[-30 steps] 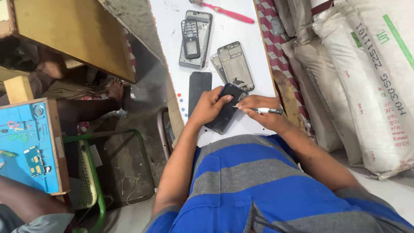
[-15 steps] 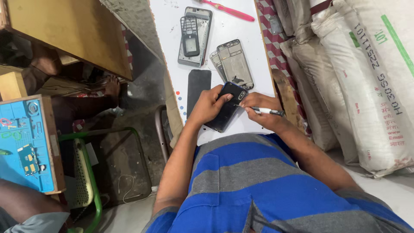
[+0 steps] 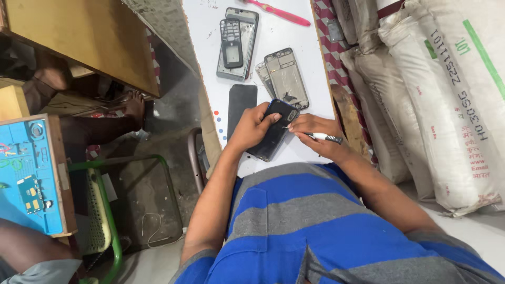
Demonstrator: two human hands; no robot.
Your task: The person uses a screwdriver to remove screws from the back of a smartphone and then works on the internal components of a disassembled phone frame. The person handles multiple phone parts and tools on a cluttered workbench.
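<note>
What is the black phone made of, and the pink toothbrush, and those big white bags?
Black phone: probably glossy plastic or glass; its back shines slightly. Pink toothbrush: looks like smooth moulded plastic, evenly coloured. Big white bags: seemingly woven plastic sacking, matte, creased and bulging.

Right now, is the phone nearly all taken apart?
Not yet. Done: bare frames and a dark panel already lie loose on the white table. In hand: the left hand holds the dark phone; the right hand works a small screwdriver on it.
</note>
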